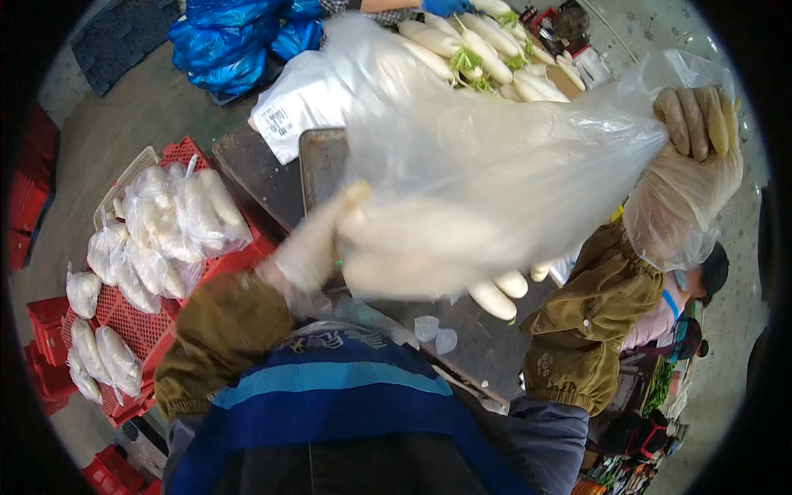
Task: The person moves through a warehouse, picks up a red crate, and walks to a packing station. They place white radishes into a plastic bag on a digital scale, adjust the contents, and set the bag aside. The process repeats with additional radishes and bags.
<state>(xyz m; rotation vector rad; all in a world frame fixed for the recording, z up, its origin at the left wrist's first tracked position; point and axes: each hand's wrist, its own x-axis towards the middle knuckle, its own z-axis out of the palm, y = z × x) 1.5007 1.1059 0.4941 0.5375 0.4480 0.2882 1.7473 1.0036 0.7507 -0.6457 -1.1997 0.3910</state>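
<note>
A large clear plastic bag with several white radishes in it is stretched between my gloved hands, blurred by motion. My right hand, raised at the right, is closed on the bag's gathered end. At the bag's left side is my left hand, blurred; its grip cannot be made out. Below the bag, more white radishes lie on the dark table. A metal tray shows partly behind the bag.
Bagged radishes lie on red plastic crates at the left. Loose radishes with green tops are heaped at the far side, near blue plastic bags and a white printed bag. Another person is at the right.
</note>
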